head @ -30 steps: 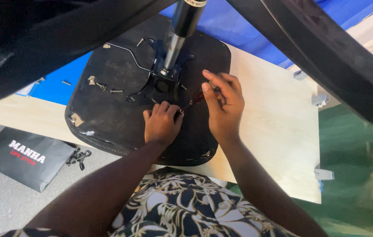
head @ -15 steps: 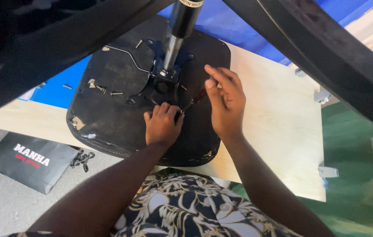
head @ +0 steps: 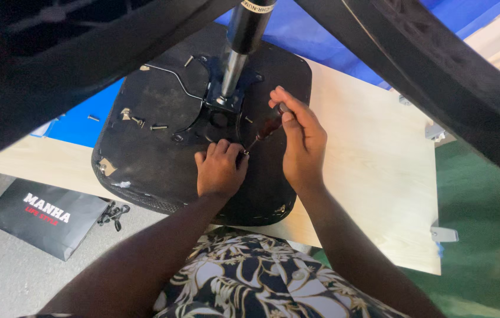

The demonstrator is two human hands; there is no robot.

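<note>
Both hands' fingers curl shut: right hand [head: 303, 141] gripping screwdriver [head: 265, 129], left hand [head: 219, 171] hiding its tip.

- Right hand [head: 302, 138] grips a screwdriver [head: 265, 129], tip down on the black chair seat [head: 150, 159].
- Left hand [head: 219, 171] rests at the tip.
- Seat lies on the table [head: 373, 176].

The screwdriver [head: 266, 128] handle is mostly wrapped inside the right hand [head: 302, 140]; its tip disappears behind the left hand's [head: 219, 169] fingertips [head: 230, 149], so whatever it meets there cannot be seen. Whether those fingertips pinch anything is hidden. Dark chair legs [head: 438, 76], blurred and cut off by the edges, cover the seat [head: 156, 159] beyond the fingers.
</note>
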